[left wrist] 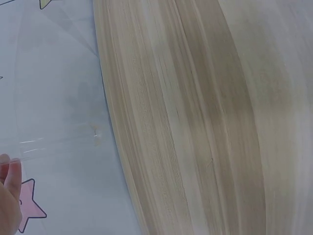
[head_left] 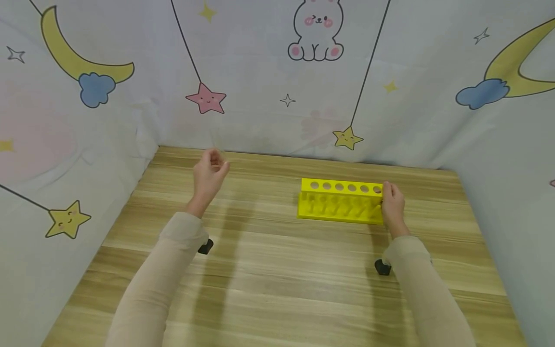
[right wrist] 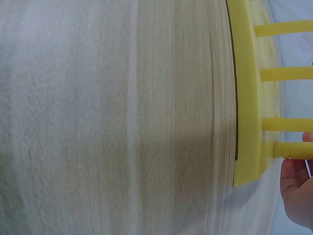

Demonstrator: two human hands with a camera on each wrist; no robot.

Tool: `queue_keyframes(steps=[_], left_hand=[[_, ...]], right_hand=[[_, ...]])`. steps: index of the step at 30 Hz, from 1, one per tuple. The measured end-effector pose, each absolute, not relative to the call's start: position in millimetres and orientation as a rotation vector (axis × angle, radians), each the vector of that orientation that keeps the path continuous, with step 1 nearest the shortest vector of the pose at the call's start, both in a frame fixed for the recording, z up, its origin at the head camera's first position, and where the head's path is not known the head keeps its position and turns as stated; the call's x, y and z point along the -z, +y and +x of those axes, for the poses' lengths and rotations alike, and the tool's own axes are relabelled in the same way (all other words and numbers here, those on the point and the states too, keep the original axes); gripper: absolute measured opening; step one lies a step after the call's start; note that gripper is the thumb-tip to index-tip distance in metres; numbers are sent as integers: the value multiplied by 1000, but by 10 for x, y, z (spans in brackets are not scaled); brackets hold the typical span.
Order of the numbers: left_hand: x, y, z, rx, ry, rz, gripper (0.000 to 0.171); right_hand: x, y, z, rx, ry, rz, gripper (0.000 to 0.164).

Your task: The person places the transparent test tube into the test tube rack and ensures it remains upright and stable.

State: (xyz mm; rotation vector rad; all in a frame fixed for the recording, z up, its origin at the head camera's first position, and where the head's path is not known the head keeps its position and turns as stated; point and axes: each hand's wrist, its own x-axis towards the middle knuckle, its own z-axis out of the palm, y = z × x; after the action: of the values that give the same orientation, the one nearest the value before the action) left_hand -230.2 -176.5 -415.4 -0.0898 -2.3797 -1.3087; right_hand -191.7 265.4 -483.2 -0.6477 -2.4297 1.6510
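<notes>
The yellow rack stood on the counter, its right end gripped between the right hand's fingers, probably for steadiness. Well apart, the left hand's fingers pinched a clear tube, apparently leaving its far end unobstructed.

Left arm and right arm extend forward, well apart. Left hand: fingers curled into a pinch. Right hand (the lower of the two in the head view): fingers bent in a grip, wrist uncovered.
</notes>
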Motion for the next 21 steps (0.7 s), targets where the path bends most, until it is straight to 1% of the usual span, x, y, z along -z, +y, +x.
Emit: queue_keyframes(steps=[6,15,21], left_hand=[[4140,-1703,-2297,1313,-2366,-125,27],[4115,-1589,-2291,1308,-2382,-156,24],[4076,-1499,-2303,1318,-2412,-201,27]], right_hand=[[4844,2659,-1928,-1663,-2423,-665,40],[4822,2653,-1912,-1700,-2406,-663,39],[4810,2641,-1901,-1734,-2396,-650,34]])
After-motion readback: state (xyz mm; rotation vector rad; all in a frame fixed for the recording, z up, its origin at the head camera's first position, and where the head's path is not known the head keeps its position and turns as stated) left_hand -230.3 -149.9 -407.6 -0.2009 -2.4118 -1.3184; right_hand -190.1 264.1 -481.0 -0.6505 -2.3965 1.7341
